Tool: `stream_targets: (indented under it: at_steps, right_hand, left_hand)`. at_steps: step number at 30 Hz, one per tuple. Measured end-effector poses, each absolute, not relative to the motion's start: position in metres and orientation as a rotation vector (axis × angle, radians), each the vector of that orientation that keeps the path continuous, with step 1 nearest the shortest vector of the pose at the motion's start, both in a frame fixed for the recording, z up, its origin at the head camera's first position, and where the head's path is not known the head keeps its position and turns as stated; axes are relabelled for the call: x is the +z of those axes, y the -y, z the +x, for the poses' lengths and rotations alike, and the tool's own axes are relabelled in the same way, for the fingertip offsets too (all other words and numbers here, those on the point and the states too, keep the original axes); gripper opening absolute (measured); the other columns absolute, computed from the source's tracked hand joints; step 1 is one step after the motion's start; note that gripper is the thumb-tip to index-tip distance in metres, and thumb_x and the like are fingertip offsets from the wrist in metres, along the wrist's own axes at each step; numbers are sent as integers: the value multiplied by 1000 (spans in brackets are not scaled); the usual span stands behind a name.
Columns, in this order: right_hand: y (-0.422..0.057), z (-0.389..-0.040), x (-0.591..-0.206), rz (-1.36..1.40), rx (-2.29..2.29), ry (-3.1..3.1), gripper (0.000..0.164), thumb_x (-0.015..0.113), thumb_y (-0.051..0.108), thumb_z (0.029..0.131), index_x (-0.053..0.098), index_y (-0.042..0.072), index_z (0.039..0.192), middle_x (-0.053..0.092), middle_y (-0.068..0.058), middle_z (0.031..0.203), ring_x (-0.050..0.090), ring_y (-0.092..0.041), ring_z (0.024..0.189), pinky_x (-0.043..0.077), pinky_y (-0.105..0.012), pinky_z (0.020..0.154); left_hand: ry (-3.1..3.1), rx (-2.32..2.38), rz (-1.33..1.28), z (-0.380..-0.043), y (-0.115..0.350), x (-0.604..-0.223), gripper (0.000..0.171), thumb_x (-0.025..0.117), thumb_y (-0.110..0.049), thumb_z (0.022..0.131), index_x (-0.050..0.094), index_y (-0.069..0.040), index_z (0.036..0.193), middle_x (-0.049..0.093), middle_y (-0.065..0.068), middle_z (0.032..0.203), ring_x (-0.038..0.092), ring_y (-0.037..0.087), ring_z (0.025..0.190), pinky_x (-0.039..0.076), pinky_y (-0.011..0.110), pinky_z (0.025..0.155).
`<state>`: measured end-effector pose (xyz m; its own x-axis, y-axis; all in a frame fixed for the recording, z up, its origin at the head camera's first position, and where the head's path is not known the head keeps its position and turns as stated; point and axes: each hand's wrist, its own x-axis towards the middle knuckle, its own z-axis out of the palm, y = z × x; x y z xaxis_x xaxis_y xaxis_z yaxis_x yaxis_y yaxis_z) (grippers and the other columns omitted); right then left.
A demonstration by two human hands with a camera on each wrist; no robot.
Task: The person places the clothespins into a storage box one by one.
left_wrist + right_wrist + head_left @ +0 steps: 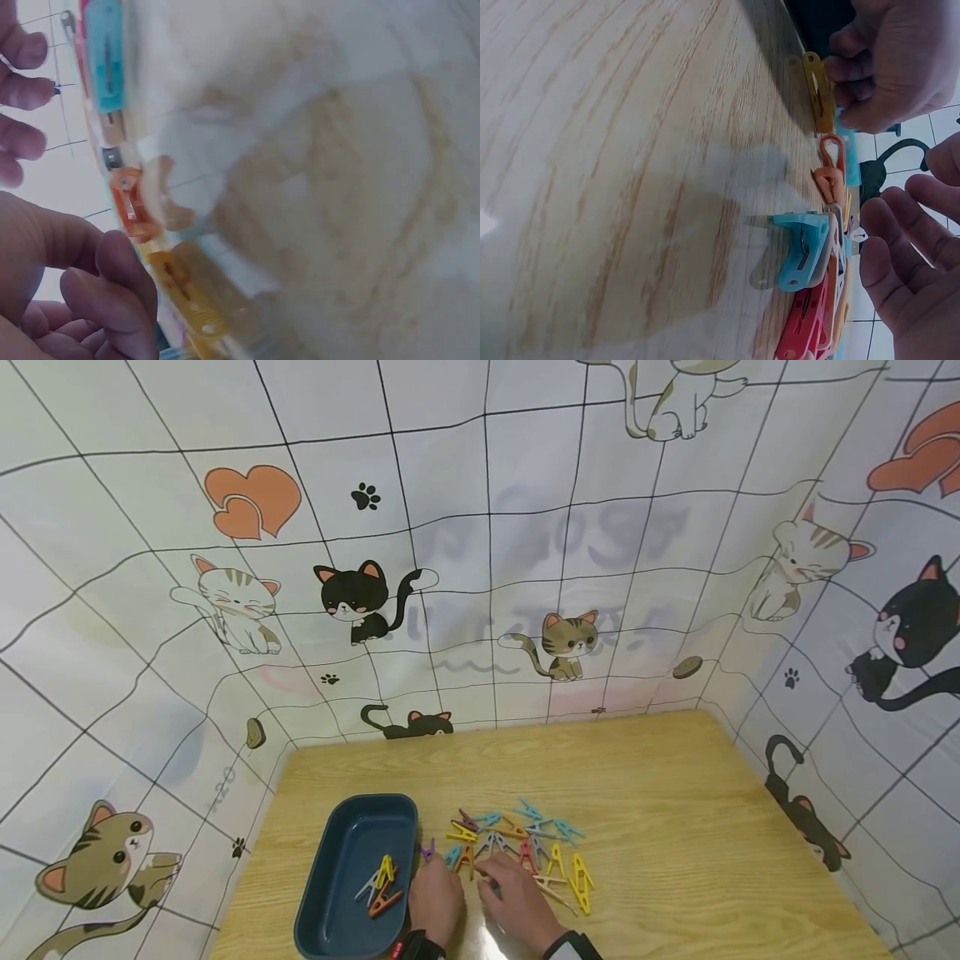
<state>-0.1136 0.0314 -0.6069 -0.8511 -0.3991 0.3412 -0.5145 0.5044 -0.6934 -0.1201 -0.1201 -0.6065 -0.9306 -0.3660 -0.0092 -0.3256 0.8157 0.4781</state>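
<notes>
Wood-grain desk (675, 793), light finish. White sheeting (453, 468) with black grid lines rises behind it and along both sides. Prints on it: orange hearts (279, 497), black-and-white cat (356, 592) with tail up, brown tabby (567, 647), dark paw marks (365, 499). Faint grey lettering (596, 547) mid back, unreadable from here.

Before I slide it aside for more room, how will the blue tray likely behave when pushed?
The blue tray looks stiff, since its rim shows no sag. Sitting flat and broad on the table, it will probably slide rather than tip. The few loose clothespins inside may shift.
</notes>
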Motion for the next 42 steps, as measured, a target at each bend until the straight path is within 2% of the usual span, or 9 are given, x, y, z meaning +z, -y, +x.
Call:
stream_targets:
  at_steps: [3, 8, 10, 12, 15, 17, 25, 31, 42]
  right_hand:
    - [-33, -113, -606, 770, 1285, 2637, 21, 64, 5, 94, 74, 3, 112, 66, -1, 99, 59, -3, 86, 54, -26, 75]
    - [-34, -113, -605, 759, 1292, 2659, 22, 65, 7, 95, 74, 4, 115, 66, 0, 100, 59, -2, 86, 53, -26, 74]
    - [-35, -113, -605, 766, 1291, 2654, 22, 65, 7, 96, 74, 3, 115, 67, -1, 101, 60, -3, 87, 54, -27, 75]
    - [-35, -113, -604, 767, 1295, 2652, 22, 65, 7, 96, 73, 4, 116, 68, -3, 103, 61, -4, 88, 55, -27, 75]
    - [-35, -113, -602, 768, 1311, 2645, 22, 65, 7, 97, 73, 3, 117, 69, -5, 105, 62, -5, 88, 55, -28, 75]
    - [-34, -113, -600, 773, 1305, 2632, 22, 65, 6, 96, 73, 4, 116, 69, -6, 104, 62, -6, 88, 55, -28, 75]
    - [-27, -110, -591, 833, 1324, 2502, 20, 66, 4, 95, 74, 7, 113, 69, -5, 103, 62, -6, 87, 54, -25, 73]
    - [-20, -111, -593, 877, 1315, 2446, 20, 67, 2, 93, 73, 8, 112, 69, -5, 100, 63, -5, 85, 53, -21, 70]
    - [-9, -106, -588, 960, 1388, 2486, 19, 63, 3, 98, 73, 8, 113, 68, -5, 103, 63, -4, 85, 54, -20, 69]
  left_hand:
    - [2898, -774, 544, -120, 120, -601, 10, 72, -2, 86, 64, 1, 91, 66, 14, 77, 69, 29, 71, 53, 46, 62]
    - [2823, -774, 417, -115, 121, -584, 13, 73, -1, 86, 60, -2, 81, 63, 12, 68, 66, 28, 62, 49, 42, 54]
    - [2788, -800, 370, -112, 123, -577, 8, 72, -1, 87, 66, 4, 86, 61, 13, 65, 63, 27, 57, 46, 39, 51]
    - [2765, -836, 359, -109, 125, -569, 14, 71, -1, 88, 69, 9, 97, 63, 13, 68, 61, 22, 57, 42, 36, 51]
    - [2750, -891, 384, -105, 131, -560, 15, 68, -1, 91, 69, 9, 101, 61, 12, 69, 56, 18, 57, 39, 34, 52]
    - [2748, -894, 407, -102, 135, -556, 5, 68, -2, 91, 65, 3, 91, 60, 9, 70, 54, 17, 58, 40, 34, 53]
    - [2731, -825, 485, -89, 154, -543, 18, 66, -5, 92, 53, -7, 79, 51, 3, 63, 49, 18, 54, 38, 36, 51]
    - [2710, -783, 540, -84, 170, -540, 14, 64, -3, 88, 55, -5, 77, 53, 5, 63, 51, 20, 55, 42, 39, 51]
    - [2753, -754, 673, -72, 199, -551, 15, 61, -5, 88, 54, -4, 76, 55, 6, 61, 54, 22, 54, 44, 43, 52]
